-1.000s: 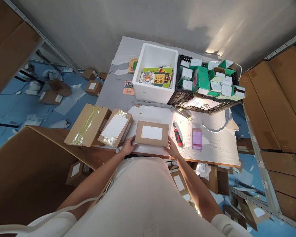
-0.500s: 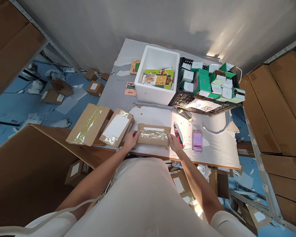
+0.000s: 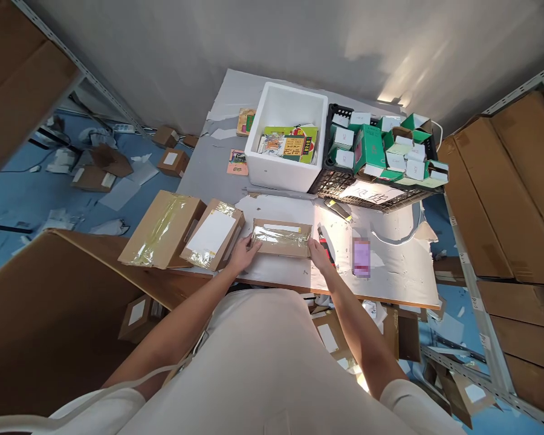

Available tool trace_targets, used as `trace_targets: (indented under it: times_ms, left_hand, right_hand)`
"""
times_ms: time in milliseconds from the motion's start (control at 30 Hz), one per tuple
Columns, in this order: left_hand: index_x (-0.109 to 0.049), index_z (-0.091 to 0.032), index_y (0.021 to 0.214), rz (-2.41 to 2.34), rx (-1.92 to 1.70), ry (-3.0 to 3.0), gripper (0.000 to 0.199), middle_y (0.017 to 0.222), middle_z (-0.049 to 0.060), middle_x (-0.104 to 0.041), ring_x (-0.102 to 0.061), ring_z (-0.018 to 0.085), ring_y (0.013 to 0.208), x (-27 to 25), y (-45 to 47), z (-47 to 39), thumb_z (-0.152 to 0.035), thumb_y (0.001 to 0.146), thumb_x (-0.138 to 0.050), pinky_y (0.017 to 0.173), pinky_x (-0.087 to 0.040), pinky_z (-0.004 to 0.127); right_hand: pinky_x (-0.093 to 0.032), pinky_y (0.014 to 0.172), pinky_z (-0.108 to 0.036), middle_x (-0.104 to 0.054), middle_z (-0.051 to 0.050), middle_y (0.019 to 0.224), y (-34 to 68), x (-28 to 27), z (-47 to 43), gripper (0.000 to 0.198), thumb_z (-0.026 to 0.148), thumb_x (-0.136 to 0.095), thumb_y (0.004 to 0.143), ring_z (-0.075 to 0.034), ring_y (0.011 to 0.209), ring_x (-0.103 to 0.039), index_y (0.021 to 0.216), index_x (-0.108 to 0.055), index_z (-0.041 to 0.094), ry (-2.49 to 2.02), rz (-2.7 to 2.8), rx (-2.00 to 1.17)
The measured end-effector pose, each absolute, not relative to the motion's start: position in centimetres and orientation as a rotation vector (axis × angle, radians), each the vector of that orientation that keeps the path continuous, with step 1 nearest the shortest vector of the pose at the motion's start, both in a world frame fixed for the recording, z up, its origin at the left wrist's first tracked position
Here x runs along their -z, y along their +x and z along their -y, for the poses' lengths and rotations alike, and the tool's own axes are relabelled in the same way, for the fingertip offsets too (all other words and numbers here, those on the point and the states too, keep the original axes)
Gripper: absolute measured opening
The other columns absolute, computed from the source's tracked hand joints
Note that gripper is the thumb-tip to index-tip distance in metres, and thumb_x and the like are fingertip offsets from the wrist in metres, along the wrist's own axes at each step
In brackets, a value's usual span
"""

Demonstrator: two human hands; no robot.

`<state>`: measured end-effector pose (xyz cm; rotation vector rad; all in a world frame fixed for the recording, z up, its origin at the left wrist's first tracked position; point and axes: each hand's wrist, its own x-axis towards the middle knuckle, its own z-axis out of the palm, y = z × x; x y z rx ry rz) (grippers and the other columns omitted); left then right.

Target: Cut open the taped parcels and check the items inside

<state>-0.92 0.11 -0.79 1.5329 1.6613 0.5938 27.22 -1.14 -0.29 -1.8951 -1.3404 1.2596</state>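
A small flat cardboard box, with clear tape along its top and a white label strip near its far edge, is held at its two short ends. My left hand grips the left end, and my right hand grips the right end. Just beyond my right hand lies a red and black utility knife. A taped box with a white label stands close to the left of my left hand. Beside that box sits a larger taped cardboard box.
At the back stands a white foam box with books inside. To its right, a black crate holds green and white cartons. A dark cutter and a purple-screened phone lie on the table. Shelves with cartons flank the right.
The flat box has moved slightly away from my body and is tilted, so that more of its near side shows. Both hands keep hold of its ends.
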Motion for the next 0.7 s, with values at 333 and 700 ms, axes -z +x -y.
trace_targets:
  times_ms: [333,700]
  left_hand:
    - [-0.056,-0.013,0.127,-1.639,-0.665,1.418,0.06,0.112,0.014,-0.06,-0.059,0.025,0.101,1.9,-1.4,-0.1,-0.053,0.082,-0.053,0.084,-0.049,0.037]
    - [-0.048,-0.016,0.133,-1.44,-0.624,2.372,0.05,0.135,0.016,-0.051,-0.041,0.031,0.131,-0.4,-0.6,2.2,-0.039,0.088,-0.051,0.108,-0.035,0.05]
  right_hand:
    - [-0.051,0.071,-0.028,-0.062,-0.009,0.108,28.3,1.5,3.5,0.058,0.06,-0.032,0.088,-0.014,0.078,-0.062,0.122,-0.056,0.018,-1.893,1.103,-1.401]
    - [-0.046,0.088,-0.04,-0.049,-0.019,0.129,33.0,3.3,3.1,0.074,0.042,-0.061,0.08,-0.033,0.119,-0.049,0.143,-0.029,0.018,-2.666,1.728,-0.735]
